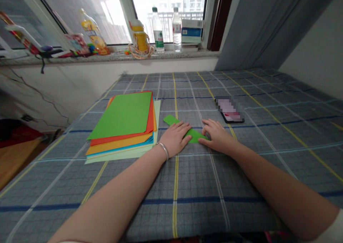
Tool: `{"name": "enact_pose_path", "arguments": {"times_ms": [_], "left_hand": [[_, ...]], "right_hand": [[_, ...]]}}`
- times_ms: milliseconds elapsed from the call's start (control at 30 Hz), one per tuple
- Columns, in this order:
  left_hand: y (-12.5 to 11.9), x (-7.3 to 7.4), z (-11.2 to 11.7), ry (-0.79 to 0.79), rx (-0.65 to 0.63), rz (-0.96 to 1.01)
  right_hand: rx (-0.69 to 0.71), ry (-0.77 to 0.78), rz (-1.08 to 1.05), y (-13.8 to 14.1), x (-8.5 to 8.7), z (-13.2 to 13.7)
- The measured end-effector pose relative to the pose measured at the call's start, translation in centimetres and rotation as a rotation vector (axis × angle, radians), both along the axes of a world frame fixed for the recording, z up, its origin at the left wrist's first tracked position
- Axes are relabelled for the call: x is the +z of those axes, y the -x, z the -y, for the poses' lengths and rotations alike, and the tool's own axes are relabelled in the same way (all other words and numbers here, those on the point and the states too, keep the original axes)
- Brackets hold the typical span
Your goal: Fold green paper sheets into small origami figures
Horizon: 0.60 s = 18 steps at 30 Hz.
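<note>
A folded strip of green paper [171, 120] lies on the checked cloth in front of me. My left hand [174, 138] rests flat on its middle, fingers stretched out together, a silver bracelet on the wrist. My right hand [217, 136] presses down on the strip's near right end with fingers spread and bent. Both hands touch the paper; neither lifts it.
A stack of coloured paper sheets [125, 125], green on top, lies to the left of my hands. A phone [229, 109] lies face up at the right. The grey checked cloth [268, 128] covers the surface. Bottles [158, 30] and boxes stand on the windowsill behind.
</note>
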<state>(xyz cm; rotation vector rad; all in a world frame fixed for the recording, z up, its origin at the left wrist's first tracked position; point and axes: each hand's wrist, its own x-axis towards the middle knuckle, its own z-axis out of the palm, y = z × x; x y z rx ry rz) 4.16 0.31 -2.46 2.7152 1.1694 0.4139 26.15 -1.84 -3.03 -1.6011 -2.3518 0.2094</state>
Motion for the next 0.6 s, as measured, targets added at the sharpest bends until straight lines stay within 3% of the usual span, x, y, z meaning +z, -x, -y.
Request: {"name": "enact_pose_path", "arguments": {"times_ms": [133,200,467,600], "left_hand": [[0.4,-0.2,-0.1,-0.025,0.315,-0.102],[0.6,-0.3,-0.1,-0.034,0.397,-0.119],[0.6,-0.5,-0.5,0.002,0.49,-0.048],[1.0,-0.9,-1.4,0.103,0.497,0.192]], "right_hand": [[-0.007,0.052,0.007,0.1,0.3,0.1],[-0.002,0.067,-0.001,-0.1,0.2,0.1],[0.126,-0.022,-0.131,-0.7,0.8,0.1],[0.195,-0.15,-0.191,-0.7,1.8,0.6]]}}
